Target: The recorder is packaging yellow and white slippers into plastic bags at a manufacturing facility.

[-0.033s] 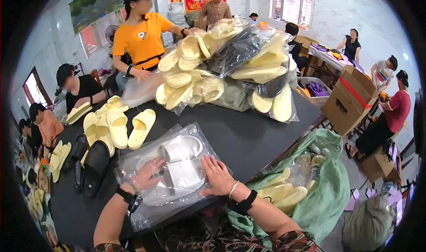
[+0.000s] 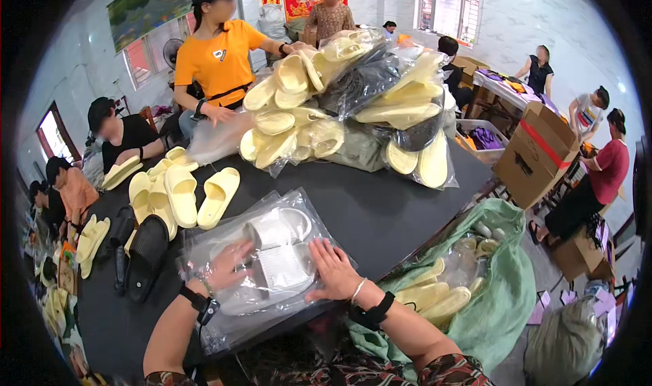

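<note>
Lying on a smooth black tabletop (image 2: 390,202), a clear, rectangular plastic bag (image 2: 224,328) encloses a pair of white slippers with ribbed straps (image 2: 282,267) and serves here as the landmark for position. The left hand (image 2: 231,265) is open, its fingers extended over the left portion of the bag, beside the slippers; whether film covers the fingertips cannot be told. The right hand (image 2: 331,267) is likewise open and palm down, fingers spread and pointing away from the wearer, on the right portion of the bag, next to the slipper edge. Neither hand grips. Each wrist bears a black strap.

Left of the bag lies a black, open-toed slipper with a ribbed strap (image 2: 146,257). Beyond the bag's upper left corner stands a loose cluster of pale yellow, open-toed slippers (image 2: 180,194), some tilted against one another. Farther beyond the bag rises a heap of pale yellow and black slippers in clear plastic (image 2: 292,124); a co-worker in an orange short-sleeved shirt (image 2: 221,56) has one hand at this heap. Right of the bag, a green, woven-looking sack (image 2: 502,277) gapes open, showing further pale yellow slippers (image 2: 445,306) within. Well beyond the sack, and farther right of the bag, is a tall brown cardboard box with a red stripe (image 2: 533,158).
</note>
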The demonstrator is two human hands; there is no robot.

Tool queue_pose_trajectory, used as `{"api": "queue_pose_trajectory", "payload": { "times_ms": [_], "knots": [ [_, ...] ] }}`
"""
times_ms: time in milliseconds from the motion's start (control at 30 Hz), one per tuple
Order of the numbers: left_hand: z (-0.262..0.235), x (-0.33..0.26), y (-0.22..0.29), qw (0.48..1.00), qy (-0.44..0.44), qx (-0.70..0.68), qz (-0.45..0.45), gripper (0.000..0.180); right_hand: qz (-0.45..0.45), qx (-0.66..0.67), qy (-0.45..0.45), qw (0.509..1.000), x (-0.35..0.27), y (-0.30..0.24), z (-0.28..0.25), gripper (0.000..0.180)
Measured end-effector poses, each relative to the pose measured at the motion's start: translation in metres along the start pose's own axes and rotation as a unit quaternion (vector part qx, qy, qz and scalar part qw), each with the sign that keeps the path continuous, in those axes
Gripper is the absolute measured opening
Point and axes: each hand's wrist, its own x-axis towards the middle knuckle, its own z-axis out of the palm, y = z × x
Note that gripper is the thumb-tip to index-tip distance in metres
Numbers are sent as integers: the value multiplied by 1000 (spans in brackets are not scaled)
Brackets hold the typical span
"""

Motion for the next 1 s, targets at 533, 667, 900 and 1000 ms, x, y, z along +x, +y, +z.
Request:
{"api": "queue_pose_trajectory", "payload": {
  "times_ms": [533, 667, 900, 1000],
  "knots": [
    [9, -25, -32, 992, 122, -41, 10, 33, 4, -19, -31, 999, 2, 2, -2, 135],
    [-20, -109, -36, 976, 18, -78, -204, 33, -9, -36, -10, 999, 0, 4, 3, 131],
    [-48, -258, -42, 924, 154, -30, -350, 23, -34, -38, -34, 998, 3, -9, -6, 134],
    [-90, -227, 6, 914, 141, 28, -380, 20, -29, -46, -20, 998, -2, -1, -3, 137]
  ]
}}
